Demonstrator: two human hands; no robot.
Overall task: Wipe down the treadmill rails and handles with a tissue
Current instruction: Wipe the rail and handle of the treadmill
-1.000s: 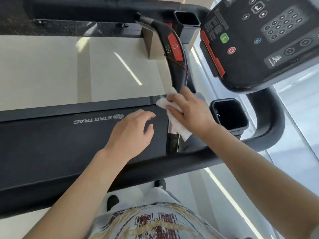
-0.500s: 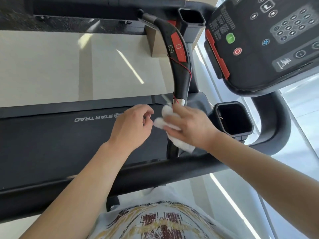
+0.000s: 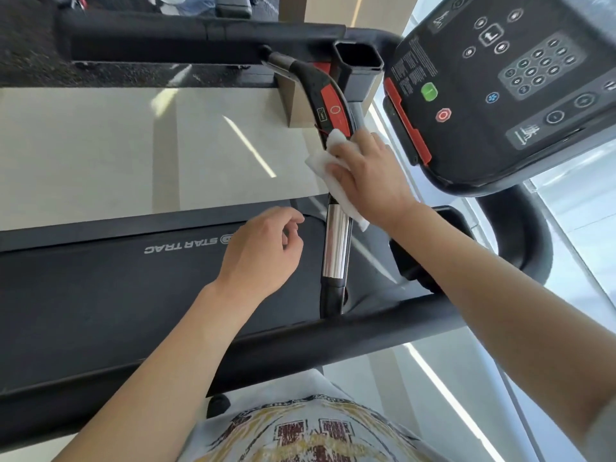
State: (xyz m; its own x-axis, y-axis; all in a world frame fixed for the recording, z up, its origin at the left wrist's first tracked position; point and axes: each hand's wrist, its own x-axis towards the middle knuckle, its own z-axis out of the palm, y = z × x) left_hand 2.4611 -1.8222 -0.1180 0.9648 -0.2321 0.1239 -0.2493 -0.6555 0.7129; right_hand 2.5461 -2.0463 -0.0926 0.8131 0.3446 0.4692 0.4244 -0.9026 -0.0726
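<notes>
Tissue wraps the treadmill's inner handle for wiping

Right hand (image 3: 370, 175) grips the tissue (image 3: 320, 161) around the handle (image 3: 335, 248), covering its curve; left hand (image 3: 263, 251) hovers loosely curled, holding nothing.

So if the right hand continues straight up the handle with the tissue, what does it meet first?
Most likely the red panel on the handle, just beyond the tissue under the right hand; depth is uncertain.

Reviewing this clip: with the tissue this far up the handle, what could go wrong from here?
The right hand presses the tissue against the handle right below its red button panel, so one more upward stroke might press a control. The tissue's loose lower end could slip free. The left hand holds nothing to steady anything.
</notes>
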